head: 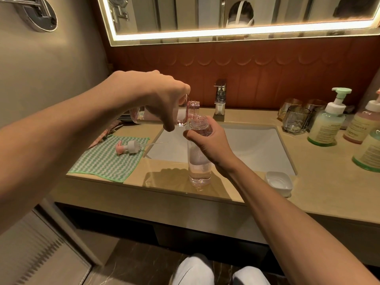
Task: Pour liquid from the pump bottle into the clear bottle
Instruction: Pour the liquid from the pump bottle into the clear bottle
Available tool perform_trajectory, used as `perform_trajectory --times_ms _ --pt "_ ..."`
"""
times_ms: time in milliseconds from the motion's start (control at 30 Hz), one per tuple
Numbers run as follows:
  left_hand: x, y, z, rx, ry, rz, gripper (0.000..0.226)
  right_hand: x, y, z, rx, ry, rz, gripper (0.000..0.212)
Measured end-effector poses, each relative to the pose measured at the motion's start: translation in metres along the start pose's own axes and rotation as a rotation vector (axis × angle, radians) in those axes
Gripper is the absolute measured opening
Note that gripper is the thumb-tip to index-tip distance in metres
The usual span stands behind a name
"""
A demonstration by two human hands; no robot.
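Mid-pour right now. My left hand (164,99) has the pink pump bottle (182,115) tipped on its side, fingers curled over the top and thumb down the near side. Its open neck sits just above the mouth of the clear bottle (199,167). My right hand (207,140) steadies that one, thumb and fingers wrapped round it just under the neck. It's standing upright on the near edge of the counter (318,192), in front of the sink (257,145). The unscrewed pump head (129,146) lies on the green checked cloth (102,161) to the left, and a white cap (278,182) sits to the right.

I'd guess the pump bottle is close to empty, only a thin pool along its lower side. Next up is probably lifting its base higher to drain the rest, keeping the necks lined up so nothing runs down the outside.

As for writing: the green-topped dispenser (327,122) and its neighbours far right have printed labels, but they're too blurry to read. No brand visible on either task bottle.
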State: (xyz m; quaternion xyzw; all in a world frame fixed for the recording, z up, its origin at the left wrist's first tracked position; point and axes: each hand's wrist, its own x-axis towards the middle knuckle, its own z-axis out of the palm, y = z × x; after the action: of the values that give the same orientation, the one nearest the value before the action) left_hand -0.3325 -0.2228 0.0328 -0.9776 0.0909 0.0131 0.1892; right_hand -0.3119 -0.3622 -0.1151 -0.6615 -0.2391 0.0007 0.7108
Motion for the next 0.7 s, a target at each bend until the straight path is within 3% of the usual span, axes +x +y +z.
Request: perform_trajectory --times_ms 700 --pt "-0.0002 0.0007 -0.0003 0.028 0.002 0.000 0.077 0.0004 0.0005 0.0006 -0.008 0.006 0.009 0.040"
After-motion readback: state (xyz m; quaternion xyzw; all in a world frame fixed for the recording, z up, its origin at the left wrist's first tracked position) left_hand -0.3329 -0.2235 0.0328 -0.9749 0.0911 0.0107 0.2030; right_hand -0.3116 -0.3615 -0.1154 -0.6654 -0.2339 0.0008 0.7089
